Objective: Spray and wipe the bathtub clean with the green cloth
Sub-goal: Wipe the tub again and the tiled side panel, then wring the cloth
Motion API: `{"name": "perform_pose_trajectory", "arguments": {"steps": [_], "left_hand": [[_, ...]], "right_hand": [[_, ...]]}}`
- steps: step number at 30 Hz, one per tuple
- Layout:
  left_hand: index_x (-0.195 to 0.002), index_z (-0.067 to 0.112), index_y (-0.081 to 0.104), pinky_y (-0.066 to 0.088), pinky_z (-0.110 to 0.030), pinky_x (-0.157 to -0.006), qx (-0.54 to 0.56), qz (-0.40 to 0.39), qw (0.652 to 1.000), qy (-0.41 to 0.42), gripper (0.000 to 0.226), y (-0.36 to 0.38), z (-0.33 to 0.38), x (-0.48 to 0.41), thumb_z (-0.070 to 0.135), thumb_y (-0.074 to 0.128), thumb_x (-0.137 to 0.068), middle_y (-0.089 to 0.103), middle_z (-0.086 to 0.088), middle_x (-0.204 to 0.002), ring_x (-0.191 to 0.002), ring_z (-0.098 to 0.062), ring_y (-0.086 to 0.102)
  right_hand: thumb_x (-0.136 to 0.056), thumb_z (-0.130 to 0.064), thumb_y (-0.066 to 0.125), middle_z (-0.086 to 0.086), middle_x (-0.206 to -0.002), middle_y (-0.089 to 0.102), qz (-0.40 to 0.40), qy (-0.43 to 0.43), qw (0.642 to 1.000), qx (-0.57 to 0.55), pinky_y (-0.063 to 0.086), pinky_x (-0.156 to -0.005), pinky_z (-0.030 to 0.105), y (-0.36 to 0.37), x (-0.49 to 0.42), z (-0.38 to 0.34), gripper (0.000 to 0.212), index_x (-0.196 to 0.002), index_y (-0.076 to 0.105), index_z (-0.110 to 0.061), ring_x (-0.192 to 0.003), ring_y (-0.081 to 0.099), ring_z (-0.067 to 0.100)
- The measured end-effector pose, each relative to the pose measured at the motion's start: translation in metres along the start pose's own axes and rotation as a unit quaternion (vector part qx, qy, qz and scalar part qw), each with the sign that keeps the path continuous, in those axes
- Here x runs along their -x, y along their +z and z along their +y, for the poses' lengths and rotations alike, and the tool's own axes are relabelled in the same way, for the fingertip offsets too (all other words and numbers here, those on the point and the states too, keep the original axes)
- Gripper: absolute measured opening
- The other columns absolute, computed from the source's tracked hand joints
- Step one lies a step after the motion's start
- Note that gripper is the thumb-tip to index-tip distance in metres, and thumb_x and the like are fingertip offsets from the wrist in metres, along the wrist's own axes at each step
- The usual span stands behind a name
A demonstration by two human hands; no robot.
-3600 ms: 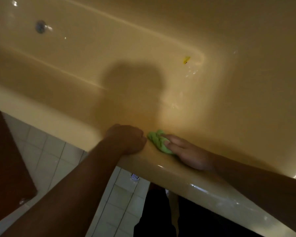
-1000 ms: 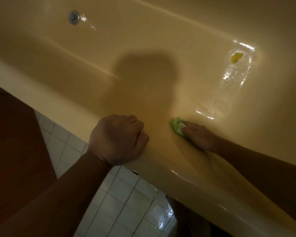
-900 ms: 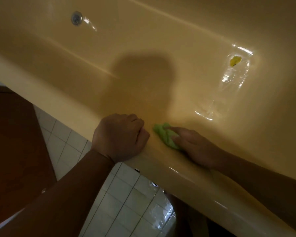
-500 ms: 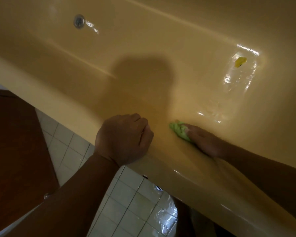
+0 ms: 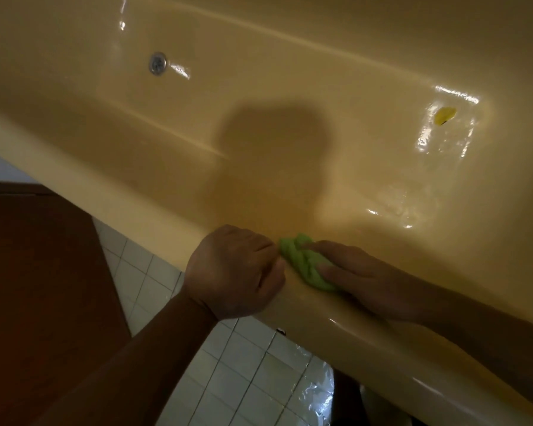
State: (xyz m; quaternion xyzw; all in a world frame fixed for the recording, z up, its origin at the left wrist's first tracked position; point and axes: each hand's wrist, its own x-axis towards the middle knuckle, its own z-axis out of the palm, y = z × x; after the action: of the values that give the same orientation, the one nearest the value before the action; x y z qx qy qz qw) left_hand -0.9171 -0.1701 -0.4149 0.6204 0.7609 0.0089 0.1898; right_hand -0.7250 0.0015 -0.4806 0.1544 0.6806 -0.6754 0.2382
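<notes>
The crumpled bright green cloth (image 5: 305,262) is bunched on the inner edge of the glossy yellow bathtub's near rim (image 5: 366,330), its long axis laid roughly along the rim, from upper left to lower right. It is pressed down by the right hand (image 5: 370,284), whose fingers are kept straight and flat over its right part. The left hand (image 5: 234,275) is curled into a fist, nothing held, and is rested on the rim just beside the cloth's left end. Open basin is seen beyond the cloth, with wet glare at the right. A round metal drain (image 5: 158,63) and a small yellow scrap (image 5: 444,114) are seen well apart. White floor tiles (image 5: 234,373) and a dark brown wooden panel (image 5: 43,287) are seen below the rim.
</notes>
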Motion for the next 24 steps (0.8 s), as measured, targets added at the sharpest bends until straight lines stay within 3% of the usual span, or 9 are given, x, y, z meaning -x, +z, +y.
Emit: {"name": "perform_pose_trajectory", "arguments": {"steps": [3, 6, 10, 14, 16, 20, 24], "left_hand": [[-0.08, 0.018, 0.066, 0.044, -0.04, -0.071, -0.01, -0.018, 1.0, 0.008, 0.04, -0.004, -0.003, 0.003, 0.038, 0.043, -0.106, 0.063, 0.0, -0.078, -0.069, -0.023, 0.058], [-0.096, 0.015, 0.074, 0.048, -0.045, -0.083, -0.03, -0.041, 0.999, 0.006, 0.043, -0.013, -0.015, 0.008, 0.04, 0.041, -0.106, 0.072, -0.002, -0.093, -0.086, -0.025, 0.068], [-0.106, 0.011, 0.076, 0.049, -0.045, -0.088, -0.048, -0.048, 0.997, 0.031, 0.047, -0.023, -0.037, 0.011, 0.044, 0.042, -0.105, 0.075, -0.006, -0.105, -0.098, -0.028, 0.071], [-0.113, 0.009, 0.077, 0.048, -0.041, -0.094, -0.065, -0.054, 0.996, 0.03, 0.056, -0.025, -0.063, 0.014, 0.05, 0.039, -0.105, 0.077, -0.008, -0.114, -0.107, -0.028, 0.072], [-0.114, 0.01, 0.077, 0.048, -0.041, -0.094, -0.067, -0.062, 0.995, 0.028, 0.06, -0.028, -0.076, 0.014, 0.051, 0.034, -0.106, 0.077, -0.007, -0.115, -0.106, -0.028, 0.072], [-0.112, 0.011, 0.077, 0.052, -0.04, -0.089, -0.059, -0.074, 0.995, 0.033, 0.054, -0.034, -0.089, 0.01, 0.047, 0.038, -0.104, 0.077, -0.007, -0.111, -0.101, -0.028, 0.073], [-0.103, 0.013, 0.077, 0.053, -0.042, -0.082, -0.031, -0.058, 0.998, 0.017, 0.041, -0.038, -0.094, 0.009, 0.038, 0.045, -0.102, 0.077, -0.005, -0.101, -0.09, -0.028, 0.073]], "right_hand": [[-0.102, -0.059, 0.036, -0.034, -0.152, 0.038, -0.018, -0.042, 0.999, 0.006, 0.019, -0.113, 0.007, 0.001, 0.009, -0.019, 0.054, -0.155, 0.034, -0.048, -0.139, 0.029, -0.017], [-0.106, -0.051, 0.037, -0.03, -0.15, 0.04, -0.03, -0.016, 0.999, -0.005, 0.021, -0.109, 0.002, -0.007, -0.01, 0.004, 0.051, -0.155, 0.037, -0.039, -0.133, 0.032, -0.022], [-0.099, -0.072, 0.032, -0.011, -0.167, 0.03, -0.014, 0.086, 0.996, 0.025, 0.016, -0.128, 0.032, -0.02, -0.055, 0.077, 0.075, -0.162, 0.032, -0.031, -0.151, 0.028, 0.004], [-0.107, -0.062, 0.028, 0.004, -0.173, 0.015, 0.036, 0.234, 0.968, 0.081, 0.008, -0.128, 0.037, -0.026, -0.103, 0.126, 0.066, -0.165, 0.02, -0.03, -0.159, 0.012, 0.024], [-0.109, -0.059, 0.026, 0.009, -0.173, 0.01, 0.053, 0.266, 0.958, 0.097, 0.006, -0.127, 0.038, -0.02, -0.12, 0.126, 0.063, -0.165, 0.017, -0.032, -0.16, 0.007, 0.027], [-0.109, -0.046, 0.044, -0.005, -0.165, 0.035, 0.049, 0.144, 0.988, -0.013, 0.016, -0.12, 0.02, -0.006, -0.115, 0.063, 0.051, -0.157, 0.041, -0.029, -0.152, 0.029, 0.012], [-0.105, -0.056, 0.042, -0.015, -0.148, 0.048, -0.008, -0.022, 1.0, -0.017, 0.024, -0.104, 0.005, 0.011, -0.061, -0.044, 0.056, -0.157, 0.038, -0.035, -0.122, 0.039, -0.019]]}}
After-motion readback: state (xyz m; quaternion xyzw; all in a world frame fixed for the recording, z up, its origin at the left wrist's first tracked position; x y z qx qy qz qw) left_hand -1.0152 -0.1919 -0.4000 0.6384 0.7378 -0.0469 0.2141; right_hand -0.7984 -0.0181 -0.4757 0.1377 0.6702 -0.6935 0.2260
